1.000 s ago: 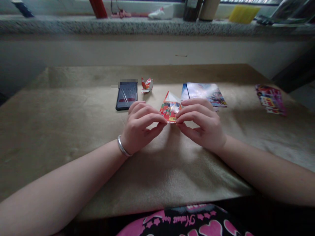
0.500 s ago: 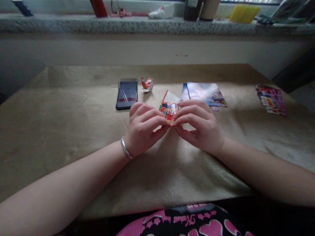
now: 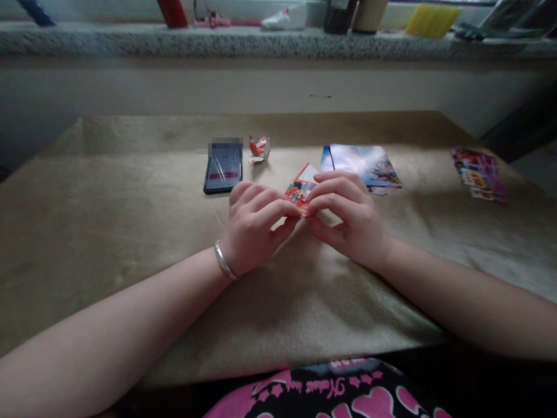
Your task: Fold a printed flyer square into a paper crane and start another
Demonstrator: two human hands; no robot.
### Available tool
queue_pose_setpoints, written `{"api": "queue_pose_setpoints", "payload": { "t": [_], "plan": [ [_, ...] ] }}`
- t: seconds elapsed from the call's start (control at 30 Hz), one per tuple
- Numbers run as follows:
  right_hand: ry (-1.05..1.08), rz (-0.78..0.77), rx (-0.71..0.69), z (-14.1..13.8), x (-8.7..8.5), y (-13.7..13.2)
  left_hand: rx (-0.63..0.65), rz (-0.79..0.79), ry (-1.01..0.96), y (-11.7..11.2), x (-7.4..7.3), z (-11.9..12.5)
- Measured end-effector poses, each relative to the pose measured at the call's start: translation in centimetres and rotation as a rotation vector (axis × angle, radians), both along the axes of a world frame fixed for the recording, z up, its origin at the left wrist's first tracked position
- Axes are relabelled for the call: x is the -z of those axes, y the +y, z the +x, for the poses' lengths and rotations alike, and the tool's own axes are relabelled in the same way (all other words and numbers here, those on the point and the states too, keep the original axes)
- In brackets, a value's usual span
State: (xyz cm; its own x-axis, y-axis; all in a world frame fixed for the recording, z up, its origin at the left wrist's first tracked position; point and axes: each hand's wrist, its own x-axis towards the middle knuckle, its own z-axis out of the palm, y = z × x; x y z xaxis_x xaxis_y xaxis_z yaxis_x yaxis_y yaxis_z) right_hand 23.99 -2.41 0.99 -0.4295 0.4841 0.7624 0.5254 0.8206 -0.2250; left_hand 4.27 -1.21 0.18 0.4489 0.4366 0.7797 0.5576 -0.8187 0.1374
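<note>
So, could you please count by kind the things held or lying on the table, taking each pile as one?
Phone: 1
Red printed papers: 2 (held paper, loose paper)
Piles of printed sheets: 2 (bluish pile, pink pile)
Total: 5

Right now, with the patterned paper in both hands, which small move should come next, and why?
Perhaps press the near end of the patterned paper firmly between fingertips and thumbs, since the left hand and right hand both pinch it there, close together.
</note>
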Motion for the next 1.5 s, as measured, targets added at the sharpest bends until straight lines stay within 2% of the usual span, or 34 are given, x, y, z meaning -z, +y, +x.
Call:
{"api": "queue_pose_setpoints", "payload": {
  "t": [0.3,0.47,0.83,1.03,1.33,1.5],
  "plan": [
    [0.011,0.043,0.009,0.2,0.2,0.2,0.059,0.022,0.005,0.2,-0.1,-0.3],
    [-0.015,0.095,-0.035,0.1,0.2,0.2,0.008,0.027,0.113,-0.2,-0.6,-0.2],
    [-0.070,0.093,0.027,0.0,0.1,-0.2,0.021,-0.016,0.126,-0.4,-0.8,-0.3],
    [-0.057,0.023,0.030,0.1,0.2,0.0,0.027,-0.019,0.128,-0.5,-1.0,-0.3],
    [-0.073,0.010,0.045,0.4,0.4,0.4,0.073,0.042,0.067,-0.1,-0.5,-0.5],
    [-0.100,0.021,0.058,0.6,0.5,0.4,0.052,0.027,0.071,0.0,-0.4,-0.5]
  ]
}}
